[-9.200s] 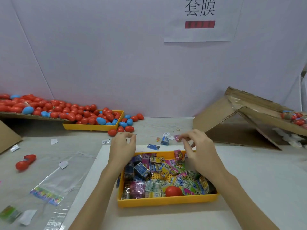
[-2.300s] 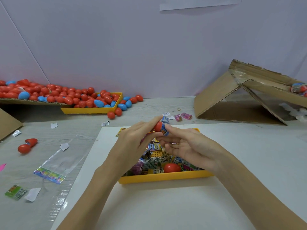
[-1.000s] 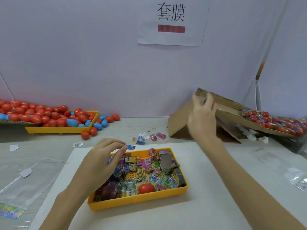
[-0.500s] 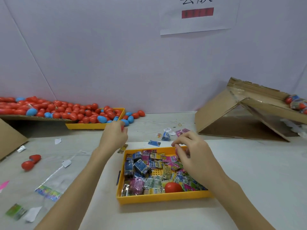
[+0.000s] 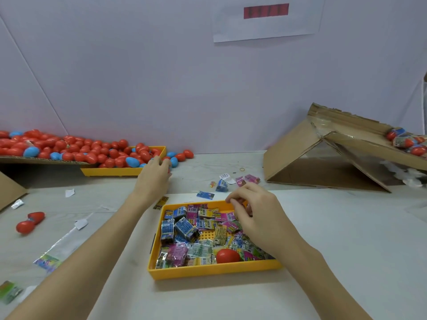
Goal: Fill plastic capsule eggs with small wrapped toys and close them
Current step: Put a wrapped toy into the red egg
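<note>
A big folded cardboard ramp (image 5: pixel 323 155) sat at the far right, and more eggs in clear wrap (image 5: pixel 409 142) lay on its top, cut off by the edge of the view. At the far left a big heap of red and blue capsule eggs (image 5: pixel 76 151) spilled from a flat cardboard sheet into a far yellow tray (image 5: pixel 111 171); there were too many to count. Right in front sat a near yellow tray (image 5: pixel 208 271) full of small wrapped toys (image 5: pixel 184 229), with one red egg (image 5: pixel 227 255) among them. The right hand (image 5: pixel 256 213) hovered over the back of this tray with its fingers bent in a narrow pinch; whether it held a toy I could not tell. The left hand (image 5: pixel 154 176) reached to the end of the egg heap, its fingertips hidden, so its grip was not clear. One open red egg (image 5: pixel 30 222) lay alone at the left. A few loose toy packets (image 5: pixel 233 182) and paper scraps lay behind the near tray.
</note>
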Action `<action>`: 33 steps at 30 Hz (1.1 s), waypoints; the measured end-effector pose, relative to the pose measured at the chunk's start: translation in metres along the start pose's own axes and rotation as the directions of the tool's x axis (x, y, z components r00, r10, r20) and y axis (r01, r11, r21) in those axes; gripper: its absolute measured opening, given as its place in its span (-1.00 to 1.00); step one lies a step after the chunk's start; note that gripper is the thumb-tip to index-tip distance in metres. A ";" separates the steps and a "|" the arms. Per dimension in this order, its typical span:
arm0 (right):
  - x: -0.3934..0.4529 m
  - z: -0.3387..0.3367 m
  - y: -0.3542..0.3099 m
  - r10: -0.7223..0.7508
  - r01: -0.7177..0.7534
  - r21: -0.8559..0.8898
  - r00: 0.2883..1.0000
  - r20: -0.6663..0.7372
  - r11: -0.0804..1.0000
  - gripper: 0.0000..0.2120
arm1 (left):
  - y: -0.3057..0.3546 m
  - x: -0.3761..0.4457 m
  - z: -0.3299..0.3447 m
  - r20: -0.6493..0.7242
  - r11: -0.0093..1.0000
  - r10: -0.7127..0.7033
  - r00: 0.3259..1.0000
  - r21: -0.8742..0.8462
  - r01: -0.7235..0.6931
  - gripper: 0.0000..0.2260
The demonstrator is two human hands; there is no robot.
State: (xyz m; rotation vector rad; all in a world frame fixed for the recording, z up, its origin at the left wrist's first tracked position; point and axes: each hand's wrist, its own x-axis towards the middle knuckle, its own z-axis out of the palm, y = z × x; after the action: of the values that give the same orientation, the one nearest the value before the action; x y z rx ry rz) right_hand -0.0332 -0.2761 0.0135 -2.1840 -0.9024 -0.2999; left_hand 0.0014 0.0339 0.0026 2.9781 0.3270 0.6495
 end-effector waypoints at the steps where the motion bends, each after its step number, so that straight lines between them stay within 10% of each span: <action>1: 0.000 0.000 0.000 -0.002 0.002 0.001 1.000 0.012 1.000 -0.85 | 0.006 -0.005 -0.007 -0.030 0.982 -0.037 0.999 -0.189 0.031 -0.75; 6: -0.001 0.003 -0.004 -0.041 0.041 0.000 0.994 0.099 0.999 -0.79 | 0.041 -0.053 -0.052 0.050 0.573 -0.146 0.988 -0.810 0.125 -0.73; 11: -0.004 0.009 -0.006 -0.047 0.081 -0.096 0.948 0.316 0.992 -0.74 | 0.067 -0.106 -0.062 -0.031 0.432 -0.067 0.997 -0.902 0.001 -0.69; 25: -0.003 0.006 -0.008 0.044 -0.056 0.094 0.991 0.124 0.994 -0.86 | 0.064 -0.119 -0.069 -0.015 0.380 0.072 0.997 -0.924 -0.042 -0.84; 33: -0.004 0.005 -0.012 0.077 -0.152 0.363 0.974 0.213 0.919 -0.82 | 0.089 -0.132 -0.071 -0.084 0.714 0.163 0.983 -0.677 -0.176 -0.71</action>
State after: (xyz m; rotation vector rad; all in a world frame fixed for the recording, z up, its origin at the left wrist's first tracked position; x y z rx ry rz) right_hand -0.0446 -0.2684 0.0151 -1.9153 -0.8509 0.1417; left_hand -0.1285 -0.0805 0.0239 2.2894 -0.1728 0.6348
